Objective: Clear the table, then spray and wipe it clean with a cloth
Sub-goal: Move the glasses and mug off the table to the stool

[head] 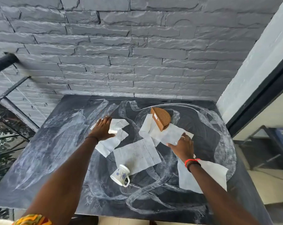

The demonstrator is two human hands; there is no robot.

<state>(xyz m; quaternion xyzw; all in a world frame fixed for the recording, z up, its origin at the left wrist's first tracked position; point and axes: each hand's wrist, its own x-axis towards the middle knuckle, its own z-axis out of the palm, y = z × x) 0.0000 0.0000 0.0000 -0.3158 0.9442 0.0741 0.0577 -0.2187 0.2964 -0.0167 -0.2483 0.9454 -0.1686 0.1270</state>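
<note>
A dark table (40, 151) smeared with white streaks stands against a grey stone wall (137, 54). The left grip (103, 129) lies flat, fingers straight and spread, on a small folded napkin stack (117, 127) towards the far left of the clutter; it closes round nothing, only presses down, with a looser left napkin (106, 146) spread out beneath on the near side. The right grip (183, 145) rests on the near edge of a right napkin (168, 135), thumb stretched along that edge and fingers laid over the paper; whether it pinches the sheet or merely touches it I cannot tell. The far end of that sheet lies under a brown half-round napkin holder (162, 118), which stands tilted on the far side. Between the two arms a large middle napkin (137, 153) lies flat, and touching its near corner a white flowered mug (120, 174) lies on its side. A further near napkin (207, 177) lies under the right forearm at the table's right edge.
</note>
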